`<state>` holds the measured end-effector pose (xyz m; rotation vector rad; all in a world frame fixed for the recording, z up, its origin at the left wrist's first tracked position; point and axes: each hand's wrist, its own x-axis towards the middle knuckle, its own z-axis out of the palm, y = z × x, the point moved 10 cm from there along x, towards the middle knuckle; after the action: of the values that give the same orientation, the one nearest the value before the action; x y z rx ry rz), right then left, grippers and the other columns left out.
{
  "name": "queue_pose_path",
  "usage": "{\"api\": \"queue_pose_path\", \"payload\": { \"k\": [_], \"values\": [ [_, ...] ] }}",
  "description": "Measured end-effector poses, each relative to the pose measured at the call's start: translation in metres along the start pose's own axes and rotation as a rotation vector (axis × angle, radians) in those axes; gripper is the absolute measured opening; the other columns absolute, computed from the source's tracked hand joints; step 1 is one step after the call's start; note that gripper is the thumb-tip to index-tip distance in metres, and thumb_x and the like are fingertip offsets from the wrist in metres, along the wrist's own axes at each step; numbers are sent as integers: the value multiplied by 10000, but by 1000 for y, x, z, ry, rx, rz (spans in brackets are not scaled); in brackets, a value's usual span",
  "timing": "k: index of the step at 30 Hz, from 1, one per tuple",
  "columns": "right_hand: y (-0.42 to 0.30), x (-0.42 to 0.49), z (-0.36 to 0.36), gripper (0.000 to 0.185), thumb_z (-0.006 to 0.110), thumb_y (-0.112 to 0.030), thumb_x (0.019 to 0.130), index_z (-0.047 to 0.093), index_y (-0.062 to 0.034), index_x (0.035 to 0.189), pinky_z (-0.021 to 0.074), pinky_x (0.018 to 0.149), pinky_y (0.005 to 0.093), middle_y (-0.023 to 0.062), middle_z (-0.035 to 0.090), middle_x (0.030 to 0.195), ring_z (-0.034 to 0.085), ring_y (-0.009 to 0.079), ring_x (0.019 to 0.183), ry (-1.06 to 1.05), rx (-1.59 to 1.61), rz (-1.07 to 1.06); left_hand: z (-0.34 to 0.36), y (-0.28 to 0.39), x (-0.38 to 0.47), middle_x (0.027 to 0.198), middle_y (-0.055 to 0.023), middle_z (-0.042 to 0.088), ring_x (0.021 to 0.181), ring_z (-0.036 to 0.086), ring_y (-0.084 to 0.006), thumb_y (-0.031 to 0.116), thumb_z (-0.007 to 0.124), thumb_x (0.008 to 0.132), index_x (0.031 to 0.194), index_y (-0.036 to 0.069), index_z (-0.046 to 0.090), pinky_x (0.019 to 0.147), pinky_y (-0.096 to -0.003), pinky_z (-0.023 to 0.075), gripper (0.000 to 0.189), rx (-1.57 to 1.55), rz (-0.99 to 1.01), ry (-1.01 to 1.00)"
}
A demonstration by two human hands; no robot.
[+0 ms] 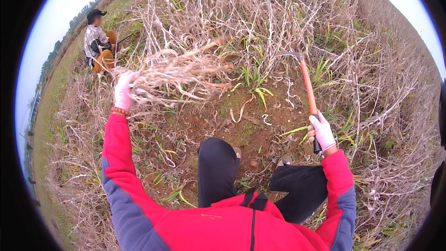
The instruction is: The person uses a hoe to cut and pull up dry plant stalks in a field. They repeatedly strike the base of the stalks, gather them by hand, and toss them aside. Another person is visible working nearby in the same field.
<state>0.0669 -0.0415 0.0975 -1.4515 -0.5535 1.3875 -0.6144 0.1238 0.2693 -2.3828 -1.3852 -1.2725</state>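
At the left, my left hand (124, 90), in a pink and white glove, is closed around a bundle of dry stalks (174, 76). The bundle points to the right and is blurred; its thicker butt ends lie over the middle of the view. My right hand (321, 131), gloved the same way, grips the black lower handle of a sickle (307, 83). Its orange shaft rises away from me, and the curved metal blade (290, 54) points left among standing dry stalks (278, 21).
A person (99, 43) in a dark hat and checked shirt sits low in the field at the far left. Bare reddish soil (244, 132) and green leafy tufts (253, 78) lie before my knees (217, 157). Dense dry plants (390, 87) stand on the right.
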Motion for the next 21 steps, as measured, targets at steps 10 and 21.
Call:
{"api": "queue_pose_path", "payload": {
  "k": [10, 21],
  "values": [
    [24, 26, -5, 420, 628, -223, 936, 423, -237, 1302, 381, 376, 235, -20, 450, 662, 440, 65, 448, -22, 159, 72, -232, 105, 121, 1047, -83, 670, 990, 624, -252, 68, 680, 804, 1195, 76, 627, 875, -358, 520, 395, 970, -84, 400],
    [14, 52, 16, 470, 580, -196, 951, 377, -201, 1374, 414, 371, 267, 18, 470, 642, 459, 95, 429, 4, 78, 3, 226, 149, 35, 634, -121, 639, 655, 676, -302, 163, 614, 792, 750, 102, 678, 613, -416, 537, 98, 611, 424, -676]
  ]
}}
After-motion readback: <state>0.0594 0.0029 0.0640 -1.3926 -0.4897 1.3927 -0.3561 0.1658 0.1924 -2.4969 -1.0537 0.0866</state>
